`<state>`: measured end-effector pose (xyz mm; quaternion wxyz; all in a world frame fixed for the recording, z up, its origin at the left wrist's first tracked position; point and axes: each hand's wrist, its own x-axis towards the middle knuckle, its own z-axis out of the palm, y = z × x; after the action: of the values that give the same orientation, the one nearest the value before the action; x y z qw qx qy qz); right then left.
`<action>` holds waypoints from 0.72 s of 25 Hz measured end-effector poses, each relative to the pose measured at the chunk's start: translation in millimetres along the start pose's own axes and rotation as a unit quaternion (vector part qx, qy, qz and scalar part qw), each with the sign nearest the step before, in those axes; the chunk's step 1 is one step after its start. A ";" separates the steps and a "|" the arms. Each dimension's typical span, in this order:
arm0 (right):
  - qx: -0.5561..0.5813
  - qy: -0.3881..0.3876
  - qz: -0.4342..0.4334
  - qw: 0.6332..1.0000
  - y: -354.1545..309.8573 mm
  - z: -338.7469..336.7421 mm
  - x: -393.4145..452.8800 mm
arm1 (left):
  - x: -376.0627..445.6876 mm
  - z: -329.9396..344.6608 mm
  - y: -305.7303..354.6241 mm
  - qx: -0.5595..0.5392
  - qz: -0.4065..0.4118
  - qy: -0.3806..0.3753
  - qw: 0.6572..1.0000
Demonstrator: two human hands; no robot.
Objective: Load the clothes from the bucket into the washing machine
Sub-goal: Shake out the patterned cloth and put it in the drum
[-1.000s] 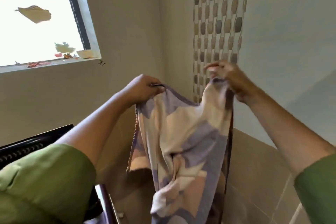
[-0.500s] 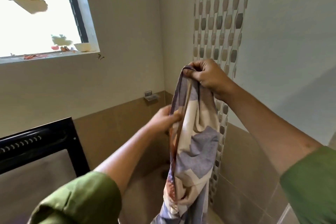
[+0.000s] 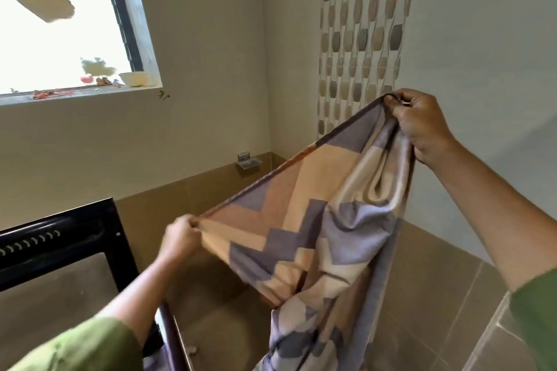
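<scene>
Head view: patterned towel held aloft, edge stretched between right hand gripping top corner and left hand pinching lower corner; risk: trailing end snagging outside washing machine.

Towel stretched between both hands: right hand high at right, left hand lower, left of centre. Raised lid at lower left. Window above lid; bowl on sill. Wall bracket behind towel's upper edge.
</scene>
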<state>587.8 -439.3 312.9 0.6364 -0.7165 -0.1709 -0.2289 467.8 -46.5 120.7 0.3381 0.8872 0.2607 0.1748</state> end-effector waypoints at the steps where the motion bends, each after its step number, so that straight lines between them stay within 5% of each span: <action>1: -0.030 0.007 -0.001 1.000 5.5 -5.5 5.0 | 10.5 -24.6 9.2 -0.025 0.015 0.065 0.997; 4: -0.153 0.069 -0.032 0.985 12.1 -19.5 15.9 | 25.8 -90.1 59.1 -0.137 0.026 0.225 0.964; 7: -0.048 0.240 -0.016 0.969 -8.2 4.8 23.1 | -3.9 -115.4 138.2 -0.331 -0.009 0.346 0.878; 8: 0.033 0.253 0.024 0.967 -24.7 26.5 20.9 | -21.7 -111.2 167.6 -0.411 -0.013 0.334 0.848; 10: 0.169 0.112 0.073 0.977 -48.9 88.2 1.4 | -72.0 -82.7 221.6 -0.540 -0.008 0.213 0.814; 13: -0.014 -0.066 -0.048 0.997 -53.6 149.3 -42.6 | -122.4 -28.9 266.7 -0.534 0.051 0.078 0.841; 18: -0.084 -0.150 -0.102 0.980 -34.6 125.2 -44.6 | -60.9 0.2 235.8 -0.353 0.056 0.122 0.926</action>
<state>545.7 -308.6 306.7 0.5144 -0.7726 -0.3164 -0.1959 500.2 -231.8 275.4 0.5847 0.6956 0.1714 0.3807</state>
